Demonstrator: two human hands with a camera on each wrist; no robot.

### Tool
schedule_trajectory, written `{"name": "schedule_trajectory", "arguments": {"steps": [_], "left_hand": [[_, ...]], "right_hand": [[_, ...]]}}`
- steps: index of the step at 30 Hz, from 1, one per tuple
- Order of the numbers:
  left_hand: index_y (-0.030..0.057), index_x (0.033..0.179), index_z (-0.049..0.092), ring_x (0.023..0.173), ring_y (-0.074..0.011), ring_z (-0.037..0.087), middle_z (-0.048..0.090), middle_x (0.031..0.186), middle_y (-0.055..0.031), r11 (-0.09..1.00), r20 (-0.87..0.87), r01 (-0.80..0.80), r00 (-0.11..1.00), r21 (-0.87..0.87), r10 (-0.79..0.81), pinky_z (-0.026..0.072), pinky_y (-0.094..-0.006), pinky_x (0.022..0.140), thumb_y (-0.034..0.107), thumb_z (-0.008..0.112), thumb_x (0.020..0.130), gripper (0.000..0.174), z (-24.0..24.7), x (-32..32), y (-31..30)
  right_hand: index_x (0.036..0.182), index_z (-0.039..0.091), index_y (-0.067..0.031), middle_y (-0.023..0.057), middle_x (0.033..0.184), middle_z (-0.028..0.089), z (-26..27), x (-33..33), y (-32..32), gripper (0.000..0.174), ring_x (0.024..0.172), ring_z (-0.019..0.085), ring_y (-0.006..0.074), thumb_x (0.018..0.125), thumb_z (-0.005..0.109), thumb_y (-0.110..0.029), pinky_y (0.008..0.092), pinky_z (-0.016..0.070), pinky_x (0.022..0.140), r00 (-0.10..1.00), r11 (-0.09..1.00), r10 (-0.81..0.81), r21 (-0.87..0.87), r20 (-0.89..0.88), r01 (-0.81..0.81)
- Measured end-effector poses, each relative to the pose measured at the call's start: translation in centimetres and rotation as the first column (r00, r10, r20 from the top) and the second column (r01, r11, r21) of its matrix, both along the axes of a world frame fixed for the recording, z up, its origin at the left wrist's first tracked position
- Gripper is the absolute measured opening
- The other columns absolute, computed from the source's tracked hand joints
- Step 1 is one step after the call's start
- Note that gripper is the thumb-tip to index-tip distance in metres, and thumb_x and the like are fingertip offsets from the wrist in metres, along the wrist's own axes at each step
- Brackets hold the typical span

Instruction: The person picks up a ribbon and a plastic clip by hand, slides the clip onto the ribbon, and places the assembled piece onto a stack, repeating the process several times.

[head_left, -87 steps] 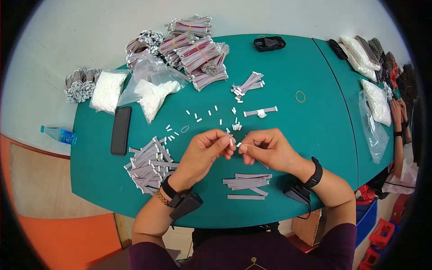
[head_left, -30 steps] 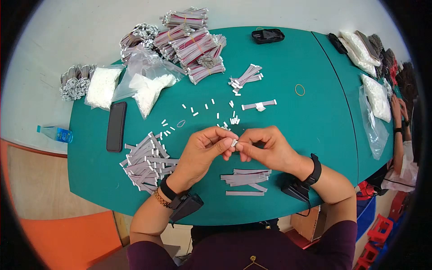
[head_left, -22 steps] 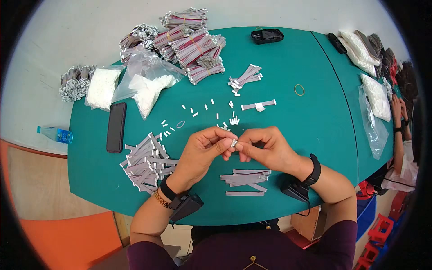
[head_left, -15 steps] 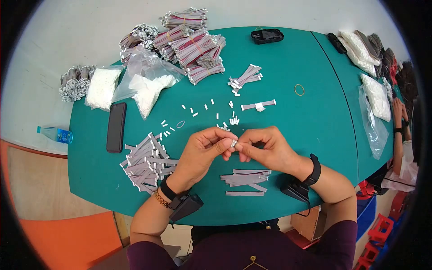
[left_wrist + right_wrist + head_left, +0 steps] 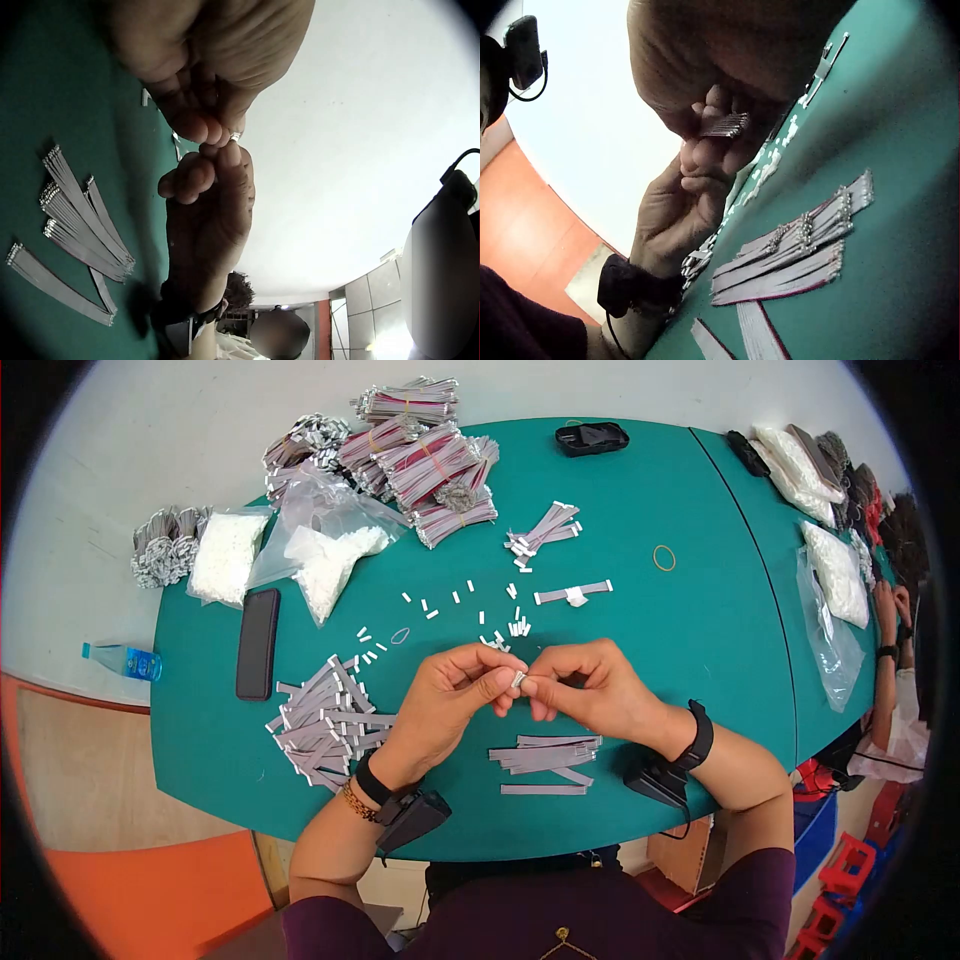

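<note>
In the head view my left hand (image 5: 462, 690) and right hand (image 5: 600, 690) meet fingertip to fingertip over the table. Between them is a small white connector housing (image 5: 518, 679), pinched by the left thumb and fingers; it also shows as a pale spot in the left wrist view. My right hand pinches a short grey ribbon cable (image 5: 727, 125), whose free end with bare metal terminals pokes out below the fingers in the right wrist view. The cable's other end is hidden by the fingertips. Several loose white housings (image 5: 519, 628) lie just beyond the hands.
Grey ribbon cables (image 5: 545, 756) lie near the front edge, and a heap of cables with white ends (image 5: 330, 725) sits left. Farther back are bundled cables (image 5: 430, 465), bags of white housings (image 5: 232, 555), a phone (image 5: 258, 644) and a black case (image 5: 592, 438). Another person's hands (image 5: 888, 605) show far right.
Since the earliest frame my hands have closed the small gap between them, bringing the white pieces together at the fingertips. Over the last second they have barely moved; the view has shifted slightly.
</note>
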State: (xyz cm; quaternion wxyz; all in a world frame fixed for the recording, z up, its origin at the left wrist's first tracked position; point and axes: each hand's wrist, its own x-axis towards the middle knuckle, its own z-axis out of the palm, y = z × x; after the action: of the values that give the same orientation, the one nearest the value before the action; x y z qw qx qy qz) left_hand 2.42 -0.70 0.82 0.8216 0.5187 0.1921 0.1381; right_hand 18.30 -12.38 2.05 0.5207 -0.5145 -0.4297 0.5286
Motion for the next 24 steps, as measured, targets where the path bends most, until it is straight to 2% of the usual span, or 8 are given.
{"name": "schedule_trajectory", "arguments": {"steps": [10,13,22,24], "left_hand": [[-0.0019,0.099,0.061,0.071,-0.0097,0.055,0.063,0.087,-0.0065,1.000,0.005,-0.007,1.000,0.018,0.007,0.0452,-0.0220,0.064,0.009,0.059,0.088,0.015,-0.06,-0.03,0.04],[-0.0021,0.099,0.061,0.070,-0.0098,0.055,0.063,0.087,-0.0069,1.000,0.004,-0.001,1.000,-0.017,0.001,0.0452,-0.0221,0.064,0.009,0.059,0.088,0.015,-0.04,-0.10,0.05],[-0.0032,0.099,0.061,0.069,-0.0099,0.054,0.063,0.085,-0.0076,0.999,-0.015,0.000,1.000,0.052,0.001,0.0450,-0.0222,0.064,0.008,0.059,0.088,0.016,0.10,-0.07,0.04],[-0.0031,0.099,0.061,0.069,-0.0100,0.054,0.063,0.085,-0.0076,0.999,-0.017,-0.001,1.000,0.054,0.002,0.0451,-0.0223,0.064,0.008,0.059,0.088,0.016,0.12,-0.08,0.04]], "right_hand": [[0.079,0.062,-0.0006,0.0013,0.067,0.060,-0.02,0.01,0.00,0.016,0.062,0.056,0.0053,0.089,0.059,-0.012,0.0201,0.0449,0.055,0.998,0.999,-0.018,-0.049,-0.064,0.015],[0.078,0.061,-0.0003,0.0018,0.067,0.061,-0.61,-0.28,-0.18,0.016,0.062,0.056,0.0057,0.089,0.058,-0.011,0.0203,0.0443,0.054,0.997,0.997,-0.040,0.073,0.065,0.035],[0.075,0.061,0.0002,0.0022,0.064,0.061,-0.68,-0.08,-0.08,0.017,0.060,0.056,0.0052,0.089,0.057,-0.010,0.0206,0.0436,0.052,0.987,0.997,-0.038,0.077,0.154,0.027],[0.076,0.062,0.0001,0.0021,0.065,0.061,-0.59,-0.12,-0.06,0.017,0.060,0.056,0.0055,0.089,0.057,-0.010,0.0205,0.0441,0.052,0.993,0.997,-0.035,0.066,0.115,0.028]]}}
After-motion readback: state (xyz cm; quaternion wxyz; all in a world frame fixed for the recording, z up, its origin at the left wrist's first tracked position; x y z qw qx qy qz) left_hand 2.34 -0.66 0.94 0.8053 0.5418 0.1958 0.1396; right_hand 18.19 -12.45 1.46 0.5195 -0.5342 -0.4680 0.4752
